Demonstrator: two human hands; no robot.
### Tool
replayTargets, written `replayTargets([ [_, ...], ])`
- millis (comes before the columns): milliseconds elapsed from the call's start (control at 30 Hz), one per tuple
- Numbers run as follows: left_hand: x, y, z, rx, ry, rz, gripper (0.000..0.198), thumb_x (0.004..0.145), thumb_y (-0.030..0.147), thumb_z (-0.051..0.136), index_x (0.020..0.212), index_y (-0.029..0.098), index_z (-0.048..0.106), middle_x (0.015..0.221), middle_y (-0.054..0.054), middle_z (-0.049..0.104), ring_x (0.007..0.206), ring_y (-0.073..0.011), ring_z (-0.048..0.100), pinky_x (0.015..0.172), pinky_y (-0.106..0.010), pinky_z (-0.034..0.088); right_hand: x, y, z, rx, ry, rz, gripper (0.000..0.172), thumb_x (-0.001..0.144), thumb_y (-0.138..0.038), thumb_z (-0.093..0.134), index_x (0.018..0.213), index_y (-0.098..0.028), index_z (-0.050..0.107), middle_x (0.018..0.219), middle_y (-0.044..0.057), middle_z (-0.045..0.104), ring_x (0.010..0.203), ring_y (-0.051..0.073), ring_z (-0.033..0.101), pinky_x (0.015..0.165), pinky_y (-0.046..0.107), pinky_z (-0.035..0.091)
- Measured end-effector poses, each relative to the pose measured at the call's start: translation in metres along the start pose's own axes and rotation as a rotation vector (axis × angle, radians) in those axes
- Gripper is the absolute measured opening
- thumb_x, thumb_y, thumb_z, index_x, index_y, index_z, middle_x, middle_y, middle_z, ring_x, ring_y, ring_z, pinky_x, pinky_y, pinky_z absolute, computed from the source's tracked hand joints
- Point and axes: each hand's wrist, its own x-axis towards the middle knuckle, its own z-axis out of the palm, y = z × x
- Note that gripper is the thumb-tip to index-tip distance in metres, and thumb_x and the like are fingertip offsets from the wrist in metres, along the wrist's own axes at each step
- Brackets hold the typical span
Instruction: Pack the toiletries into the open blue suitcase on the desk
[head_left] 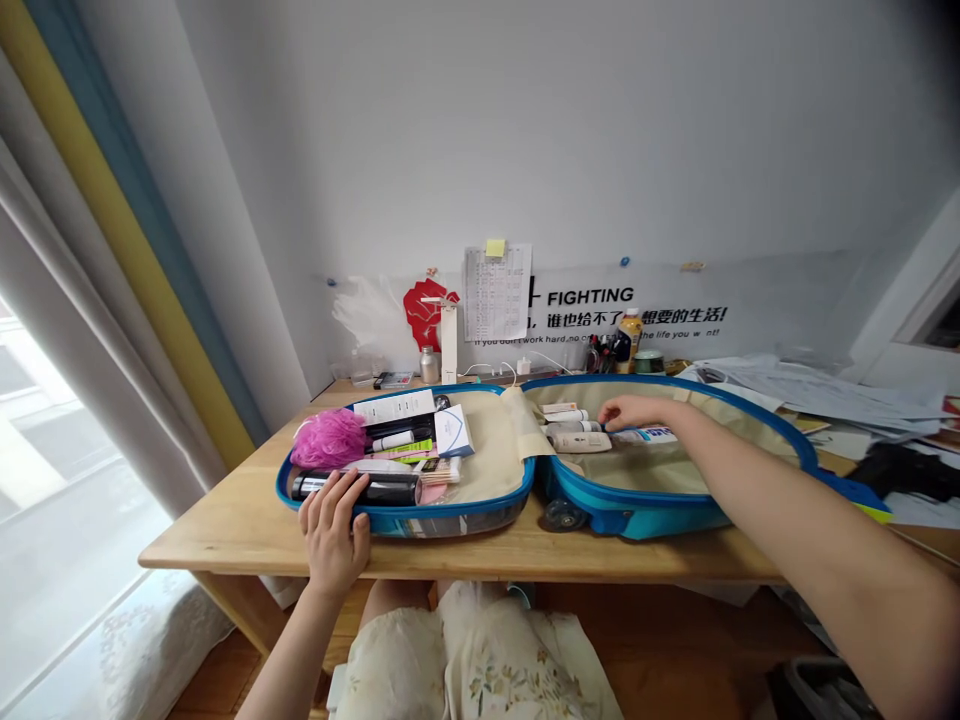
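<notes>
An open blue suitcase [465, 524] lies with both halves on the table. My left hand [335, 515] rests over the near rim of the left half, fingers spread across a black cylinder [394, 489]. Inside the right half is my right hand [624, 412], its fingers bent down and closed; whatever they grip is hidden. Just left of it lie white bottles and tubes [579, 442], and a tube with blue lettering [652, 435] is by its wrist. The left half also holds a pink bath puff [330, 438], a white-and-blue box [453, 431] and a white box [394, 408].
Behind the suitcase stand a white lamp [449, 345], a small metallic bottle [428, 365] and a yellow bottle [628, 340]. Loose papers [780, 385] cover the table's right side. A wheel [564, 515] projects near the front edge.
</notes>
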Motion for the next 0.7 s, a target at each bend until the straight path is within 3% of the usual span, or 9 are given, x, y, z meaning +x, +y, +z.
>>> replayTargets([
  [200,0.001,0.001,-0.001,-0.005,0.002,0.009,0.044,0.101,0.036,0.034,0.135,0.021,0.057,0.127,-0.014,0.065,0.132,-0.0283,0.049,0.111,-0.044,0.028,0.005,-0.016,0.011,-0.111,-0.090,-0.019,0.044,0.049,-0.052,0.079,0.082,-0.024,0.070,0.088,0.005,0.072,0.086,0.026,0.067,0.075,0.034,0.051],
  [333,0.000,0.000,0.000,0.000,0.002,0.017,0.043,0.101,0.035,0.034,0.134,0.020,0.058,0.127,-0.014,0.065,0.132,-0.0279,0.048,0.111,-0.043,0.028,0.005,-0.028,0.016,-0.217,-0.087,0.009,0.038,0.050,-0.049,0.078,0.074,-0.023,0.066,0.082,0.006,0.070,0.083,0.027,0.066,0.072,0.035,0.048],
  [500,-0.001,-0.001,0.001,0.007,0.003,0.018,0.044,0.101,0.035,0.034,0.135,0.019,0.058,0.129,-0.014,0.064,0.133,-0.0278,0.049,0.111,-0.042,0.028,0.001,-0.039,0.022,-0.299,-0.064,0.046,0.037,0.050,-0.043,0.077,0.078,-0.021,0.065,0.088,0.009,0.069,0.090,0.030,0.065,0.075,0.037,0.047],
  [700,-0.001,-0.001,0.000,0.008,0.001,0.005,0.044,0.101,0.036,0.034,0.136,0.020,0.057,0.130,-0.013,0.064,0.133,-0.0280,0.049,0.112,-0.042,0.027,-0.005,-0.043,0.016,-0.200,-0.129,0.009,0.038,0.054,-0.041,0.072,0.085,-0.020,0.068,0.089,0.009,0.069,0.088,0.028,0.065,0.075,0.036,0.046],
])
